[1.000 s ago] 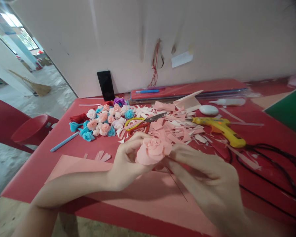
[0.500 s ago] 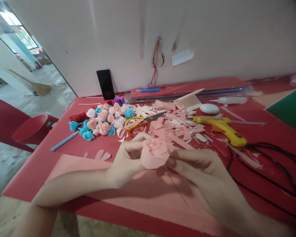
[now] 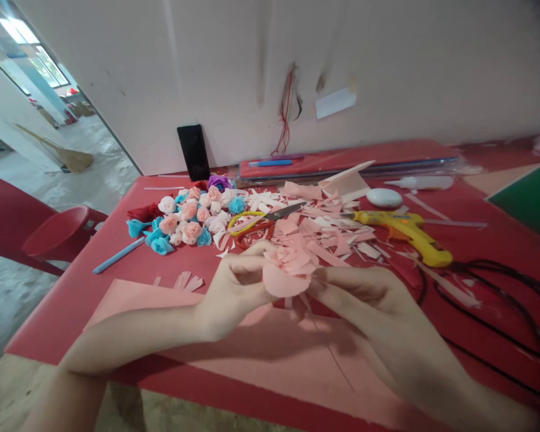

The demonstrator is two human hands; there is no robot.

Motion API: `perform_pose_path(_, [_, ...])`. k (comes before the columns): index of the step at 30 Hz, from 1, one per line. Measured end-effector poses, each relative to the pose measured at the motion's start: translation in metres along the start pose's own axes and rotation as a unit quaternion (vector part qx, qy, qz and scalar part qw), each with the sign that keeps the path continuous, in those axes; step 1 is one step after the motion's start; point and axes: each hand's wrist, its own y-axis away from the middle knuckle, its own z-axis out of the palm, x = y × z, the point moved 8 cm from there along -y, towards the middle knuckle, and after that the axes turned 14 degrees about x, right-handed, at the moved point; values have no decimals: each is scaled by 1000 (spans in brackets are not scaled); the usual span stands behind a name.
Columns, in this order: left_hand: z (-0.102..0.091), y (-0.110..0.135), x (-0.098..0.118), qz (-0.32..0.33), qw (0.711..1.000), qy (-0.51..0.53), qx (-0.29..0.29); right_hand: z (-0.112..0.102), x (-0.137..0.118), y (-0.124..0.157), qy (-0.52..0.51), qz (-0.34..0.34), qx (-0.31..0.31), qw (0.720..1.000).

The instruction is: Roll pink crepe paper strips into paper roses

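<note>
A pink paper rose (image 3: 288,273) is held up over the front of the table, between my two hands. My left hand (image 3: 234,288) grips its left side, thumb below and fingers curled behind the petals. From the right, my right hand (image 3: 364,312) pinches the petals between thumb and fingers. A thin wire stem (image 3: 335,354) slants down to the right beneath the rose. Under both hands lies a large pink paper sheet (image 3: 162,300). Some of my fingertips are hidden behind the flower.
Finished paper roses (image 3: 189,219) are heaped at the back left. Scissors (image 3: 263,219) lie on pink paper scraps (image 3: 328,231). A yellow glue gun (image 3: 405,231) with a black cord (image 3: 490,294) is at right. A phone (image 3: 193,153) leans on the wall.
The rose has tipped slightly, so more of its outer side and underside shows, and it has shifted a little right and up. Both hands keep their grip.
</note>
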Motion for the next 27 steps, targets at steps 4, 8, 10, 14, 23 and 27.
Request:
perform_pose_path(4, [-1, -1, 2, 16, 999, -29, 10, -5, 2, 1, 26, -6, 25, 999])
perform_pose_path(8, [-2, -4, 11, 44, 997, -45, 35, -7, 8, 3, 13, 15, 15, 1000])
perform_pose_path(10, [-1, -4, 15, 66, 994, -78, 38, -6, 9, 3, -2, 25, 4, 1000])
perform_pose_path(14, [1, -4, 22, 106, 989, -92, 40, -1, 7, -1, -46, 37, -17, 998])
perform_pose_path(23, [-5, -5, 4, 36, 996, -60, 49, 1, 25, -2, -94, 163, 2, 982])
perform_pose_path(27, [-4, -5, 1, 23, 998, -25, 47, 7, 25, -1, -123, 165, -4, 979])
